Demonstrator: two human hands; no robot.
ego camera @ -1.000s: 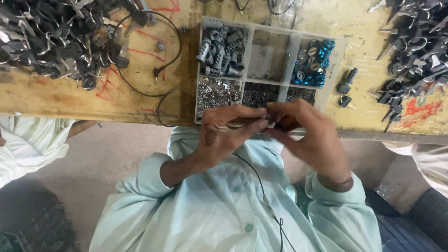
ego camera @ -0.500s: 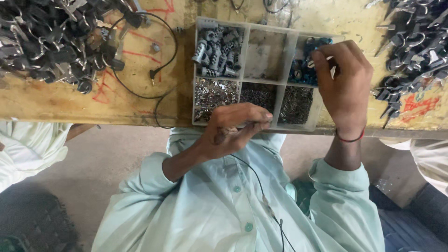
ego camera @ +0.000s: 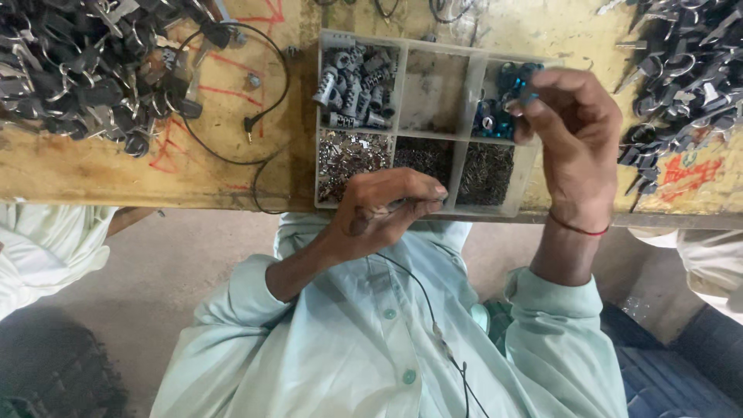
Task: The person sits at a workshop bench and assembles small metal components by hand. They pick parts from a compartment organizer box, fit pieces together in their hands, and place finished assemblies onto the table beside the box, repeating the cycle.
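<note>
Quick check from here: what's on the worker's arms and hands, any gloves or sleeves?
No gloves: both hands are bare. The left hand and right hand come out of pale mint-green shirt sleeves pushed up the forearms. A thin red thread circles the right wrist.

right hand [ego camera: 569,135] lifted, pinching blue piece [ego camera: 529,96]

the right hand [ego camera: 576,143] hangs over the top right compartment of the compartment tray [ego camera: 398,139], its fingers [ego camera: 530,104] pinched on a small blue part [ego camera: 528,94] just above the heap of blue parts [ego camera: 495,116]. the left hand [ego camera: 387,205] sits at the tray's near edge, curled tight on a small piece too hidden to make out. grey cylinders [ego camera: 352,85] fill the top left compartment. the tray lies on a worn yellow counter [ego camera: 116,174], with a pile of dark keys [ego camera: 70,70] and a black cable [ego camera: 263,116] to its left
</note>
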